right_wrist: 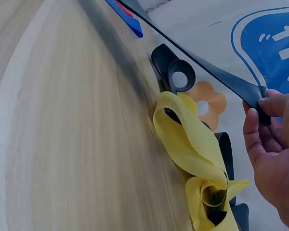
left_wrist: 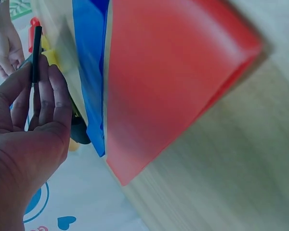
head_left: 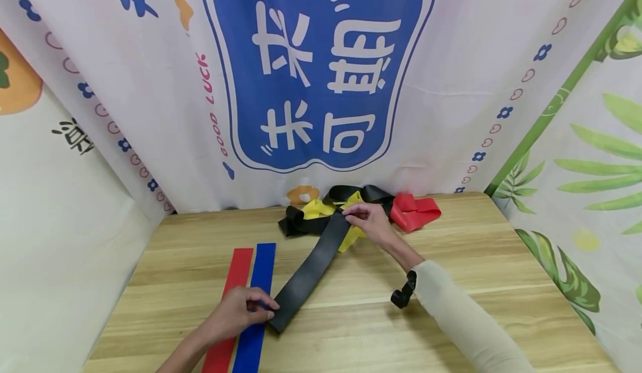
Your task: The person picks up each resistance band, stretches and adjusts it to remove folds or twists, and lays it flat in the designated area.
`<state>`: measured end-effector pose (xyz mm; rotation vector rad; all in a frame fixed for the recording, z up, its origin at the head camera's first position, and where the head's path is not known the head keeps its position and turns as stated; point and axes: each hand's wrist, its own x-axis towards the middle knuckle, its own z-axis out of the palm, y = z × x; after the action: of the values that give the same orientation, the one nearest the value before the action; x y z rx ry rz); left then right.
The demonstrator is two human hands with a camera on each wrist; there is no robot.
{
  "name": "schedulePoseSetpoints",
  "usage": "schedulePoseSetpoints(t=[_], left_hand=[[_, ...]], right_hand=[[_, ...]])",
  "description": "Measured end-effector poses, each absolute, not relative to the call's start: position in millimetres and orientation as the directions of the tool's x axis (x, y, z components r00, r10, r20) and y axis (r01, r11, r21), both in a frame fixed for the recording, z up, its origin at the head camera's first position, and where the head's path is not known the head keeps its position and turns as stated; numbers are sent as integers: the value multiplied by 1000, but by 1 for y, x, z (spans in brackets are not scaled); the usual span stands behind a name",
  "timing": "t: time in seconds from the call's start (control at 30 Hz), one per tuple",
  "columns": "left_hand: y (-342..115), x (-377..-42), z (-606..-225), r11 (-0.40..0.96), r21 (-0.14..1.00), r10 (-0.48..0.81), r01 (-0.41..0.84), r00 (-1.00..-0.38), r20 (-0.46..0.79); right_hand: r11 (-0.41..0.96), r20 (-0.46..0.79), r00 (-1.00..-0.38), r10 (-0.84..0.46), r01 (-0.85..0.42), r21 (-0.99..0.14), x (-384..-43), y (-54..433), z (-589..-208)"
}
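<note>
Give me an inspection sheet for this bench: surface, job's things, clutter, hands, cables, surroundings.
Surface: wooden table, light planks.
Job's things: black band stretched between both hands; red band and blue band lie flat side by side at left.
Clutter: heap at the back edge of yellow band, more black bands, crumpled red band.
Hands: left hand pinches the near end; right hand pinches the far end.
Cables: nothing seen.
Surroundings: printed cloth backdrop on three sides.

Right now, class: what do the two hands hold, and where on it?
The black band: left hand pinches its near end, right hand its far end.
</note>
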<state>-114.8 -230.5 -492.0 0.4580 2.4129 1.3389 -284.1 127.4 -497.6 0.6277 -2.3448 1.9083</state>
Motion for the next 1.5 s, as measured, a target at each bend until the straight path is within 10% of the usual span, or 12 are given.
schedulePoseSetpoints(t=[1.5], left_hand=[[-232, -83, -497, 479, 866, 524, -146, -744, -415]], right_hand=[[190, 208, -906, -369, -293, -937, -280, 47, -523]])
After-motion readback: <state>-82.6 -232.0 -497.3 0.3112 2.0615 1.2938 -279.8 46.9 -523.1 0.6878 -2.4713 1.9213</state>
